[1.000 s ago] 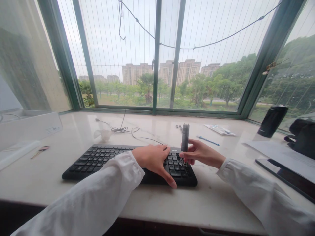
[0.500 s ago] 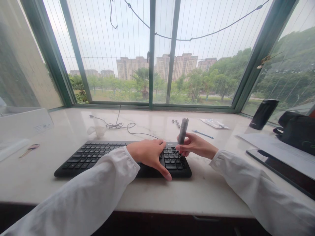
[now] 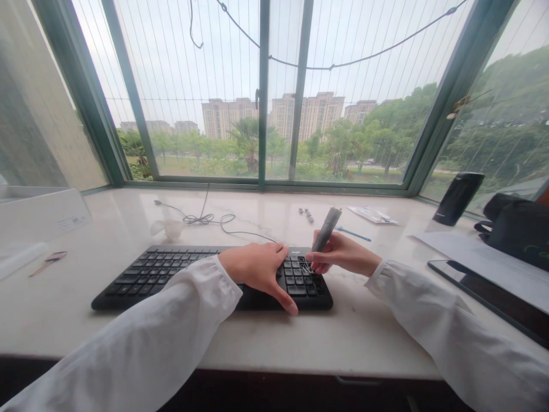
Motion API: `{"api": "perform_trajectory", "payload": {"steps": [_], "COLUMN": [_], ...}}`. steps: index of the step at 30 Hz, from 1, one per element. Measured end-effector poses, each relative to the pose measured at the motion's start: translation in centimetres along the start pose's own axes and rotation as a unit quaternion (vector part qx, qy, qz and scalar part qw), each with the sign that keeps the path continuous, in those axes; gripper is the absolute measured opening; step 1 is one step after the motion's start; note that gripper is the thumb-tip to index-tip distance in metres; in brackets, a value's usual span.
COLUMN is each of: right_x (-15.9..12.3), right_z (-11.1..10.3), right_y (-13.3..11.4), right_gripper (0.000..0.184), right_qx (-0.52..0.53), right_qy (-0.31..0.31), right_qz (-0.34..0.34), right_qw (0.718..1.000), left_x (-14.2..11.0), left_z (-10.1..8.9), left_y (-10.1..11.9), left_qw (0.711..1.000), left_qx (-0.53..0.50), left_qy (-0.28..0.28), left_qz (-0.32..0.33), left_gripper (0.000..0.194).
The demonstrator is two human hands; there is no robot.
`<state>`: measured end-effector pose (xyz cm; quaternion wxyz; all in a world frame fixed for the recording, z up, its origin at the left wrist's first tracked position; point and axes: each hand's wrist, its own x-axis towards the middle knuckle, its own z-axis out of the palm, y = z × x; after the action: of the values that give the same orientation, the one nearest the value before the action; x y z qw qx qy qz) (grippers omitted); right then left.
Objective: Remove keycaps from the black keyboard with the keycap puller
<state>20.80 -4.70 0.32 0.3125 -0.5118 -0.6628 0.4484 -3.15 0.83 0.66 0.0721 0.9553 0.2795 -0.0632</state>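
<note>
A black computer keyboard (image 3: 146,280) lies on the sill in front of me. My left hand (image 3: 257,272) spans its right-hand part, with the thumb hooked over the front edge and the fingers across the keys. My right hand (image 3: 343,254) pinches a keycap puller (image 3: 326,229) with a grey tube handle, which leans to the right. Its wire loop (image 3: 306,267) sits down among the keys just right of my left fingers. The keycap under the loop is partly hidden by the wire and my fingers.
The keyboard sits on a white marble sill (image 3: 343,337). Behind it lie a thin white cable (image 3: 206,218), a blue pen (image 3: 354,233) and papers. A black flask (image 3: 458,198), black bag (image 3: 517,229) and dark tablet (image 3: 484,292) stand right; a white box (image 3: 43,214) stands left.
The grey handle has tipped from nearly upright to leaning right, with its wire loop still among the keys. My left hand stays on the keyboard. The view has shifted slightly.
</note>
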Motion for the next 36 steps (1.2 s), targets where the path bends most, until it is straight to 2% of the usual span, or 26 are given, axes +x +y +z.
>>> {"api": "perform_trajectory", "payload": {"steps": [8, 21, 36], "right_x": [-0.8, -0.2, -0.4], "right_z": [-0.7, -0.2, 0.9], "right_y": [-0.5, 0.3, 0.4], "right_gripper": [0.051, 0.051, 0.048], "right_qx": [-0.004, 0.037, 0.026], "right_qy": [-0.061, -0.031, -0.005], "right_qz": [0.002, 0.010, -0.082], "right_qw": [0.998, 0.999, 0.996], "left_x": [0.0, -0.1, -0.5], "left_z": [0.0, 0.0, -0.3], "left_y": [0.0, 0.1, 0.3], "left_qw": [1.000, 1.000, 1.000], "left_qx": [-0.001, 0.006, 0.028], "left_qy": [0.004, 0.007, -0.010], "left_qz": [0.005, 0.011, 0.005], "left_gripper": [0.121, 0.118, 0.115]}}
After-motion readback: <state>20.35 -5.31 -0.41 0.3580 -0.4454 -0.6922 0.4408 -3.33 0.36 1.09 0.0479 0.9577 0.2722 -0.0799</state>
